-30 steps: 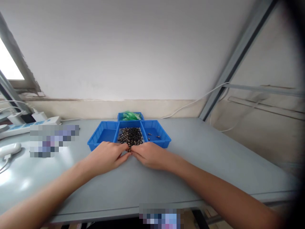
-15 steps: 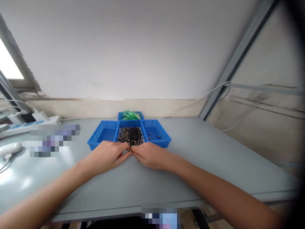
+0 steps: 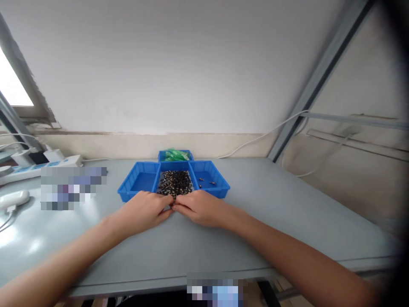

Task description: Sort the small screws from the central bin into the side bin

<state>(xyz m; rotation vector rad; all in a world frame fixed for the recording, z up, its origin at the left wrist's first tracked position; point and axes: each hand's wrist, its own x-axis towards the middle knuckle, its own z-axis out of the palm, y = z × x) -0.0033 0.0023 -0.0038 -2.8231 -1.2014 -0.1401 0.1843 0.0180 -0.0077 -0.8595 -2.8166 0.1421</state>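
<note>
My left hand [image 3: 143, 211] and my right hand [image 3: 200, 208] rest on the grey table [image 3: 255, 221], fingertips pinched together over a tiny dark part [image 3: 173, 207] just in front of the blue trays. The middle blue tray [image 3: 175, 184] is full of small dark metal parts. The right blue tray [image 3: 209, 180] holds a few loose small parts. The left blue tray [image 3: 139, 181] looks bare inside. A smaller blue tray [image 3: 175, 155] behind them holds green pieces.
A white power strip [image 3: 38, 167] with cables lies at the back left, and a white device [image 3: 12, 199] sits at the left edge. A white cable [image 3: 262, 136] runs along the wall to a grey metal frame [image 3: 306, 94] at right.
Both hands stay together in front of the middle tray; the fingertips have closed slightly tighter over the small part. Nothing else has moved.
</note>
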